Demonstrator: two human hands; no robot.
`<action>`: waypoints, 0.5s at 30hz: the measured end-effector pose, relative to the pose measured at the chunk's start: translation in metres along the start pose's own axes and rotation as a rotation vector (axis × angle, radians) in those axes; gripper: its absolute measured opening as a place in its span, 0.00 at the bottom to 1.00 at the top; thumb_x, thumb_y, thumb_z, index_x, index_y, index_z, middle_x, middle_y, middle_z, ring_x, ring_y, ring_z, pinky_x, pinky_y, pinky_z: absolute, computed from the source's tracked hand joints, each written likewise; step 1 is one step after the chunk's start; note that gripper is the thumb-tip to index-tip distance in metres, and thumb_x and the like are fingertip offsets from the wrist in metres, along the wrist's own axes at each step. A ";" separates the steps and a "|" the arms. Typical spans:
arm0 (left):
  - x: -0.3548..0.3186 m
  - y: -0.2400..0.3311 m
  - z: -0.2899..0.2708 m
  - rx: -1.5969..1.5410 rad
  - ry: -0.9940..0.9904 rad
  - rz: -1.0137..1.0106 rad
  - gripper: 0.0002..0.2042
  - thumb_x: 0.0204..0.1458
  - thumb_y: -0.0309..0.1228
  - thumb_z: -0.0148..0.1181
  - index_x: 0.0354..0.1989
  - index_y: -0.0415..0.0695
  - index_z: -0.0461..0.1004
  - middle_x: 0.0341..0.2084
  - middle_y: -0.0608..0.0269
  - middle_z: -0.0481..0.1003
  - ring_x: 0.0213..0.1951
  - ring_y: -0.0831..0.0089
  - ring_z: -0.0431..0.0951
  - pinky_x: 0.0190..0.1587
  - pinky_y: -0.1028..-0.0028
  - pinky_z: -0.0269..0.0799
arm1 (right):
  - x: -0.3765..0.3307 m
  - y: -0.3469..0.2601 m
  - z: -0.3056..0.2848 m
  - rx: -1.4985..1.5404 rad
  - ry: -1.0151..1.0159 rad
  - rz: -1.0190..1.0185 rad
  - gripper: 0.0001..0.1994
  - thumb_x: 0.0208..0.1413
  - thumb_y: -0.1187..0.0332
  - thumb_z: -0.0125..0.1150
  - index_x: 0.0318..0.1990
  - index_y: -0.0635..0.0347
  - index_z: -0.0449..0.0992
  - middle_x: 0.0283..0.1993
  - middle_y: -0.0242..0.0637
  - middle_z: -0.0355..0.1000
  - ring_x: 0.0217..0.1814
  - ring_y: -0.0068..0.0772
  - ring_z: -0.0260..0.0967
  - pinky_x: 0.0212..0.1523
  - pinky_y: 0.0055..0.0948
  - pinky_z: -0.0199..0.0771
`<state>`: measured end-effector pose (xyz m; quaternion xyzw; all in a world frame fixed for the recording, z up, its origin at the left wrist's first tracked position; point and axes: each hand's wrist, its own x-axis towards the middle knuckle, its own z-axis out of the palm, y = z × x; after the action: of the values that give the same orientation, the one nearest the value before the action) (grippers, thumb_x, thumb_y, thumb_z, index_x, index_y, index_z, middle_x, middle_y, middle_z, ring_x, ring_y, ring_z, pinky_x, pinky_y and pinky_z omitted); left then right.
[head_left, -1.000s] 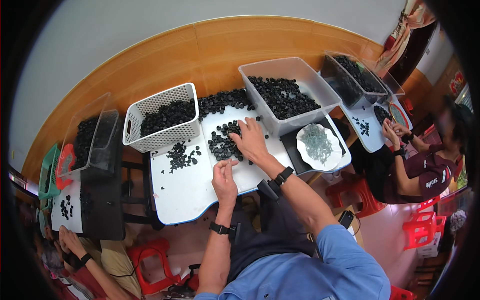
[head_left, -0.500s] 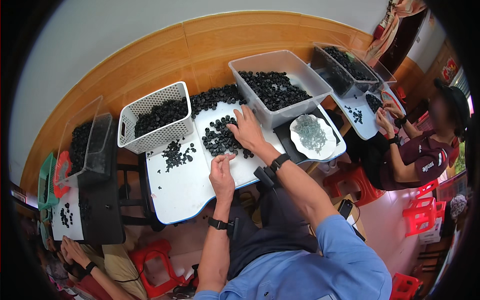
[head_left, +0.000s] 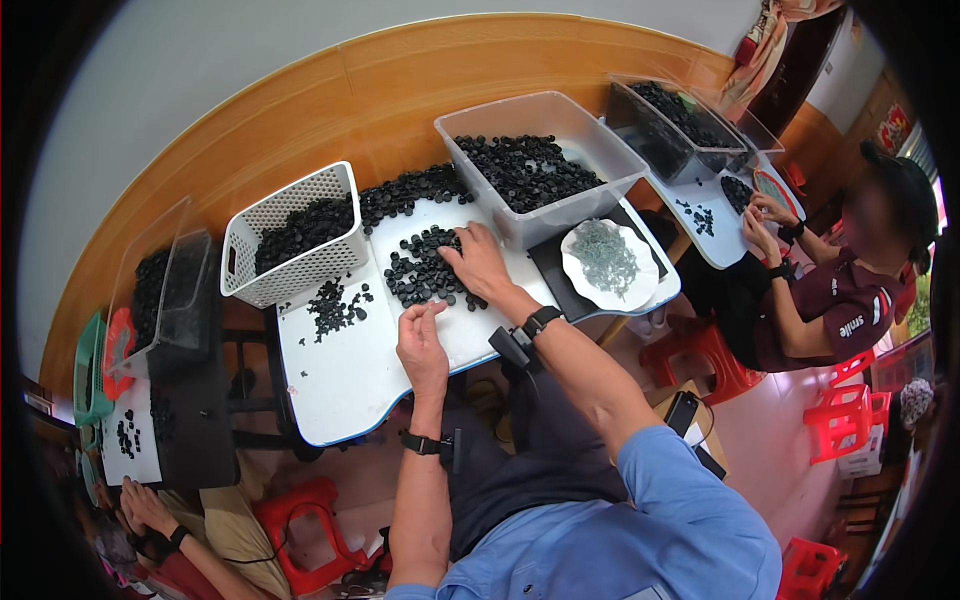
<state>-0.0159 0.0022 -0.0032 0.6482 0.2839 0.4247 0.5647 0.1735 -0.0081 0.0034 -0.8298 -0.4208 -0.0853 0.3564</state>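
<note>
On the white table (head_left: 350, 395), a loose pile of small round black caps (head_left: 415, 265) lies in front of me. My right hand (head_left: 478, 265) is at the pile's right edge, fingers apart and reaching among the caps; nothing shows in its grip. My left hand (head_left: 422, 345) is at the pile's near edge, fingers curled and thumb against the forefinger. Whatever it may hold is too small to make out. Left of the pile is a scatter of smaller black pieces (head_left: 335, 308). A white scalloped plate (head_left: 575, 280) at the right bears a heap of thin, greyish clear pieces (head_left: 608, 257).
A white perforated basket (head_left: 295, 285) and a clear plastic bin (head_left: 530, 230), both with black parts, stand at the back. More caps (head_left: 415, 193) lie between them. A co-worker (head_left: 830, 290) sits at the right; another person's hands (head_left: 147, 508) show at lower left. Red stools (head_left: 700, 350) stand about.
The whole view has shifted slightly, moving the table leftward in it. My right hand has drawn a little toward me at the pile's edge. My left hand keeps its curled shape.
</note>
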 end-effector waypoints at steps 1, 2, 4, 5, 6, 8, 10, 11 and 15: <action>0.000 -0.001 -0.002 0.001 0.014 -0.008 0.09 0.71 0.31 0.53 0.47 0.36 0.71 0.44 0.52 0.85 0.52 0.67 0.82 0.60 0.69 0.72 | -0.001 -0.008 -0.005 0.217 -0.075 0.012 0.25 0.63 0.55 0.62 0.56 0.72 0.75 0.63 0.62 0.66 0.67 0.65 0.62 0.70 0.50 0.62; 0.000 -0.002 -0.004 0.002 0.029 -0.016 0.09 0.71 0.31 0.53 0.47 0.36 0.71 0.44 0.52 0.85 0.51 0.68 0.83 0.59 0.69 0.72 | -0.004 -0.017 -0.009 0.434 -0.151 0.023 0.26 0.63 0.55 0.62 0.56 0.72 0.75 0.62 0.63 0.67 0.67 0.65 0.62 0.70 0.50 0.60; -0.001 -0.002 -0.002 0.005 0.028 -0.017 0.09 0.71 0.31 0.53 0.47 0.36 0.71 0.44 0.53 0.85 0.49 0.69 0.83 0.58 0.70 0.73 | -0.017 -0.024 -0.008 0.455 -0.076 0.020 0.27 0.63 0.54 0.61 0.58 0.71 0.75 0.60 0.64 0.69 0.67 0.65 0.61 0.71 0.51 0.59; -0.001 -0.002 -0.002 0.008 0.030 -0.021 0.09 0.71 0.31 0.53 0.47 0.36 0.71 0.44 0.52 0.85 0.48 0.70 0.83 0.58 0.70 0.73 | -0.021 -0.025 -0.007 0.336 -0.027 0.058 0.28 0.63 0.54 0.61 0.59 0.72 0.74 0.61 0.64 0.68 0.67 0.65 0.61 0.70 0.52 0.59; -0.001 -0.002 -0.004 0.015 0.036 -0.025 0.09 0.71 0.31 0.53 0.47 0.36 0.71 0.44 0.52 0.85 0.48 0.70 0.83 0.57 0.70 0.73 | -0.022 -0.027 -0.003 0.220 0.018 0.095 0.29 0.62 0.53 0.61 0.60 0.72 0.73 0.61 0.64 0.68 0.68 0.64 0.61 0.70 0.53 0.59; 0.000 0.001 0.005 0.054 0.012 -0.016 0.09 0.71 0.31 0.53 0.47 0.36 0.71 0.43 0.52 0.85 0.47 0.71 0.83 0.56 0.72 0.74 | -0.023 -0.019 0.005 0.205 0.027 0.080 0.33 0.61 0.49 0.61 0.62 0.72 0.71 0.66 0.65 0.65 0.70 0.64 0.59 0.71 0.53 0.57; 0.000 -0.002 0.001 0.030 -0.010 -0.010 0.08 0.71 0.30 0.54 0.47 0.36 0.71 0.43 0.52 0.85 0.46 0.73 0.83 0.54 0.73 0.74 | -0.025 -0.027 0.010 0.484 0.124 0.027 0.31 0.61 0.51 0.62 0.61 0.73 0.73 0.66 0.66 0.66 0.71 0.64 0.59 0.73 0.52 0.57; 0.005 -0.005 0.003 -0.012 -0.041 -0.019 0.08 0.71 0.29 0.54 0.47 0.36 0.72 0.43 0.54 0.85 0.44 0.76 0.82 0.50 0.77 0.73 | -0.025 -0.020 0.005 0.526 0.168 0.022 0.30 0.61 0.53 0.63 0.60 0.72 0.73 0.65 0.65 0.66 0.71 0.64 0.60 0.73 0.51 0.57; 0.005 -0.003 -0.004 -0.005 -0.060 -0.084 0.06 0.70 0.27 0.54 0.46 0.37 0.73 0.42 0.55 0.85 0.42 0.81 0.80 0.44 0.82 0.72 | -0.043 0.000 -0.019 0.505 0.272 -0.053 0.18 0.55 0.68 0.68 0.51 0.67 0.78 0.56 0.55 0.74 0.62 0.59 0.69 0.66 0.48 0.66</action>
<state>-0.0172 0.0088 -0.0047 0.6467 0.2926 0.3818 0.5920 0.1494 -0.0480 -0.0021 -0.6844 -0.3987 -0.0978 0.6026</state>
